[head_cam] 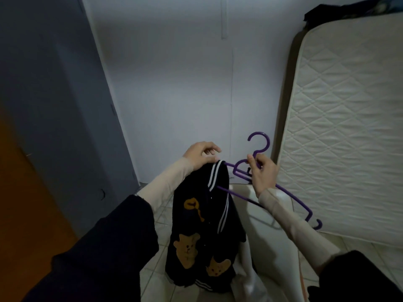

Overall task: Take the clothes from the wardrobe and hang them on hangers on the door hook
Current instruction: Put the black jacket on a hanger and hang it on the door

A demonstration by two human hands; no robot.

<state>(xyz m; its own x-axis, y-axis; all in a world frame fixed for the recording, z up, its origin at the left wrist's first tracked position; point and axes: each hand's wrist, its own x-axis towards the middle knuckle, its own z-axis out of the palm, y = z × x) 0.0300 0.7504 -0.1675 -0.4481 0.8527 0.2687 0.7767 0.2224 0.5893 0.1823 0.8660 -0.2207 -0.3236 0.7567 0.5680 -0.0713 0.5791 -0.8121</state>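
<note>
A dark navy cardigan [202,234] with white stripes and brown teddy-bear patches hangs in front of me. My left hand [201,156] grips its collar at the top. One arm of a purple plastic hanger [290,198] is pushed into the cardigan's neck opening; the other arm sticks out bare to the right. My right hand [262,173] pinches the hanger at the base of its hook [260,141]. No door hook or wardrobe interior is in view.
A white quilted mattress [346,118] leans upright on the right, dark clothes on top of it. A white plastic chair [270,236] stands behind the cardigan. A grey door panel [65,101] runs along the left. Pale wall ahead, tiled floor below.
</note>
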